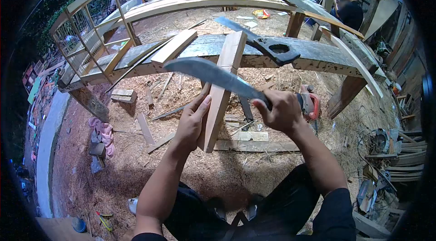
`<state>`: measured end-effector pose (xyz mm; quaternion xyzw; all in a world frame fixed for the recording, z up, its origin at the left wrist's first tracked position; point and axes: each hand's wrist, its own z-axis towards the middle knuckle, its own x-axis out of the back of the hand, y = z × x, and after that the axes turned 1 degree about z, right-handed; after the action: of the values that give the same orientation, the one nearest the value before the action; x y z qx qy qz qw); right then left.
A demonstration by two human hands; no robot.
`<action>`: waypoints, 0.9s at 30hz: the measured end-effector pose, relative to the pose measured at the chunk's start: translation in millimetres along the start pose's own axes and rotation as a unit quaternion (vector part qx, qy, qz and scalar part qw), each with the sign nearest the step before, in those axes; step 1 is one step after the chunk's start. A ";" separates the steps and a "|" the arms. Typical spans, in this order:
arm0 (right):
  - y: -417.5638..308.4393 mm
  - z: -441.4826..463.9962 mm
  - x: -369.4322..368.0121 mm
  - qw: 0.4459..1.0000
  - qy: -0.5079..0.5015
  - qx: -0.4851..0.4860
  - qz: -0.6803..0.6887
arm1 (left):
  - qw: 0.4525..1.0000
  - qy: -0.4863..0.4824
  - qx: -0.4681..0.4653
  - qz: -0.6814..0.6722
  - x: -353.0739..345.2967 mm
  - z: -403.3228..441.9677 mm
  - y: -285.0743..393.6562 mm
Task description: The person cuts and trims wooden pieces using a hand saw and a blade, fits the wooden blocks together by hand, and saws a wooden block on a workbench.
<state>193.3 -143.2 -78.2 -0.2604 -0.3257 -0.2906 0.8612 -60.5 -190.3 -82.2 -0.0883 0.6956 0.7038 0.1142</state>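
At the bench (206, 47), left fingers (202, 105) clamp a board (216, 111), right fingers (282, 99) a machete (222, 78); the packet's (261, 14) print is unreadable.

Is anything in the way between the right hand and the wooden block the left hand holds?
Only the knife, gripped by the right hand: it crosses in front of the wooden block; whether it touches is unclear. Nothing else visible stands between them.

My blade (213, 74) is glossy metal, my board (215, 114) smooth matt wood, the tabletop (320, 51) rough, scuffed wood.
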 end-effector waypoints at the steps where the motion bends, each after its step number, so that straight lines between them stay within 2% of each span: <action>1: 1.0 -0.3 -0.4 1.000 -0.002 -0.001 0.001 | 0.999 0.014 -0.041 -0.020 -3.2 0.4 0.7; 3: 2.5 -0.3 2.2 1.000 -0.012 0.012 -0.016 | 0.999 0.021 -0.031 -0.025 -1.4 -0.9 0.9; 7: 1.3 -0.5 8.7 0.999 -0.029 -0.003 -0.025 | 0.998 -0.004 0.059 0.029 12.4 -2.8 2.5; 8: 8.1 0.6 3.4 0.999 0.027 -0.018 -0.020 | 0.999 -0.021 0.014 0.025 10.0 -2.7 2.4; 11: 6.7 -3.6 6.4 1.000 0.002 0.018 -0.024 | 0.998 -0.046 -0.028 0.018 6.3 -4.7 7.9; 13: -5.8 -2.0 13.6 0.998 -0.023 0.031 -0.057 | 0.999 -0.007 0.031 0.000 6.2 -5.3 8.9; 15: 1.5 -1.7 8.6 0.999 -0.011 -0.024 -0.024 | 0.999 -0.041 0.029 0.003 3.1 -9.1 14.9; 17: 4.9 -4.6 5.3 1.000 0.014 -0.021 -0.006 | 0.997 -0.065 0.029 0.016 0.6 -11.4 20.3; 19: -9.1 -5.1 13.2 0.997 -0.035 0.067 -0.030 | 0.998 -0.025 0.057 -0.007 3.1 -8.3 13.4; 20: -12.7 -4.2 16.3 0.995 -0.045 0.071 -0.046 | 0.998 -0.024 0.053 -0.014 3.4 -8.5 12.0; 21: -7.5 -5.3 13.5 0.996 -0.044 0.067 -0.043 | 0.998 -0.024 0.049 -0.021 2.7 -8.9 11.8; 23: 9.1 -4.7 8.9 0.999 -0.023 -0.029 -0.020 | 0.997 -0.064 0.048 -0.013 2.5 -9.8 16.1; 25: -0.3 -3.5 13.0 1.000 -0.013 -0.017 -0.007 | 0.997 -0.070 0.036 -0.006 1.5 -10.8 18.0; 27: -15.2 -6.2 20.1 0.994 -0.060 0.065 -0.060 | 0.997 -0.031 0.066 -0.019 5.4 -8.2 12.8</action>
<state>198.1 -164.3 -64.0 -0.2008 -0.4104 -0.3037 0.8361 -69.6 -198.3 -71.6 -0.0717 0.7351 0.6563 0.1542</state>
